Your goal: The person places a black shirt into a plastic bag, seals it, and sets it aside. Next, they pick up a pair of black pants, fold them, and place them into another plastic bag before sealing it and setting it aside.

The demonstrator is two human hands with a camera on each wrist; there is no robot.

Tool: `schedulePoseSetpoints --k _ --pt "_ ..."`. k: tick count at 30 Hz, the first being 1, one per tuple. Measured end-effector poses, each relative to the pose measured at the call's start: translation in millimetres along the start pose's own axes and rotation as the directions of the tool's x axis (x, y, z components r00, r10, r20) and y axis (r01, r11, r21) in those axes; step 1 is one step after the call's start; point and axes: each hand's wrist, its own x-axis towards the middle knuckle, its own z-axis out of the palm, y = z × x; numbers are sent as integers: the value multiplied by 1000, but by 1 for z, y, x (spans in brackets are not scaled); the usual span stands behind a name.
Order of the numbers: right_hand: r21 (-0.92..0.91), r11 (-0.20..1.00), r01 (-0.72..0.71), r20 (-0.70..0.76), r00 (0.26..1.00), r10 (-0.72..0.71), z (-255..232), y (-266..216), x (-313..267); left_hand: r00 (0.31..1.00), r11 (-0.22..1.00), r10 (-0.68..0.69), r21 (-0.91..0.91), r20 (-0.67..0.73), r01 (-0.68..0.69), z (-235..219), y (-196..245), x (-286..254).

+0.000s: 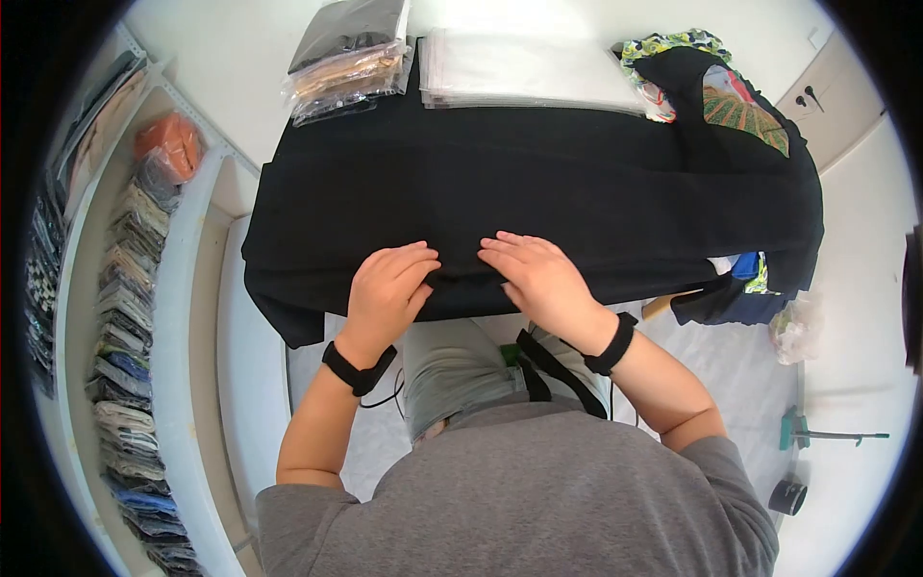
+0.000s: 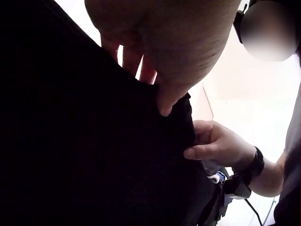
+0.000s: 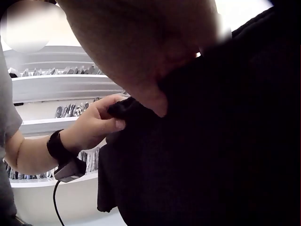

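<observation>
A wide black cloth [image 1: 461, 183] lies spread in front of the person, its near edge hanging toward the lap. The left hand [image 1: 388, 288] pinches that near edge, fingers on top and thumb lower down. A short way to the right, the right hand [image 1: 540, 279] pinches the same edge in a matching way. In the left wrist view, the left thumb [image 2: 168, 101] presses on the dark fabric, its fingers partly hidden behind it. The right wrist view shows the left hand [image 3: 96, 122] with a raised fold between thumb and fingers.
Bagged folded garments [image 1: 346, 72] and a stack of clear plastic bags [image 1: 529, 72] lie along the back. A black printed garment [image 1: 745, 111] is heaped at the back right. Shelves of packed clothes [image 1: 125, 327] line the left side. A cable [image 1: 389, 394] hangs below the left wrist.
</observation>
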Motion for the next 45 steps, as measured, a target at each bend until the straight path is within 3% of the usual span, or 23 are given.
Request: schedulePoseSetpoints --k 1,7,8,9,10,13,15,16,18,20,21,23,24,26,27,28,30,32,36,40,42,44,45 --pt "14 1000 -22 -14 1000 22 0 2 -2 998 997 -64 -37 -11 64 -1 4 3" --pt "102 995 -23 -102 994 34 -8 13 3 997 998 -69 11 25 69 3 -5 17" --pt "133 982 -135 -48 989 143 -17 14 4 998 998 -66 14 22 66 5 -8 19" --pt "158 956 -248 9 968 249 -23 17 4 984 984 -179 -5 13 179 6 -9 22" --pt "197 950 -243 -31 967 254 -25 26 4 957 957 -290 -25 6 290 7 -10 25" --pt "428 842 -329 -32 926 377 -30 43 6 934 939 -342 10 -97 345 16 -10 38" --pt "379 832 -405 21 903 430 -34 44 9 912 921 -385 -1 -141 389 22 -12 43" --pt "325 817 -477 72 874 481 -36 45 11 909 906 -408 88 -85 414 24 -14 45" --pt "314 825 -470 61 877 476 -24 54 9 901 885 -432 179 -30 430 25 -13 49" --pt "123 908 -401 -84 907 412 -18 53 9 846 831 -534 186 -4 525 23 -6 54" --pt "129 906 -404 -84 905 416 -16 51 10 846 830 -533 191 2 523 23 -1 55" --pt "76 880 -469 -74 878 474 -18 48 15 888 859 -390 252 -242 446 23 12 56" --pt "81 879 -470 -79 876 476 -19 48 16 905 901 -361 165 -226 401 24 19 54" --pt "72 874 -480 -81 871 485 -19 47 16 960 982 -111 119 -259 146 37 28 44" --pt "76 871 -486 -82 867 491 -20 47 16 982 977 -141 142 -129 159 42 32 39" --pt "91 861 -500 -56 861 506 -21 47 16 983 978 -139 139 -124 155 48 35 36" --pt "103 847 -522 -35 849 528 -20 47 16 981 910 -186 367 -53 193 55 39 36" --pt "139 844 -519 -53 847 529 -20 49 12 966 886 -254 409 39 217 55 41 42" --pt "146 834 -532 -77 834 546 -34 62 -10 954 877 -294 412 55 247 55 46 47" --pt "-28 753 -657 -163 747 645 -72 98 -68 943 875 -314 420 114 240 57 52 44" --pt "41 706 -707 -267 673 690 -107 114 -103 937 893 -313 384 153 235 54 53 45" --pt "187 627 -756 -554 446 703 -141 128 -134 941 902 -301 367 156 228 54 51 43" --pt "232 574 -786 -684 288 671 -156 135 -147 941 906 -301 354 152 233 55 50 42"
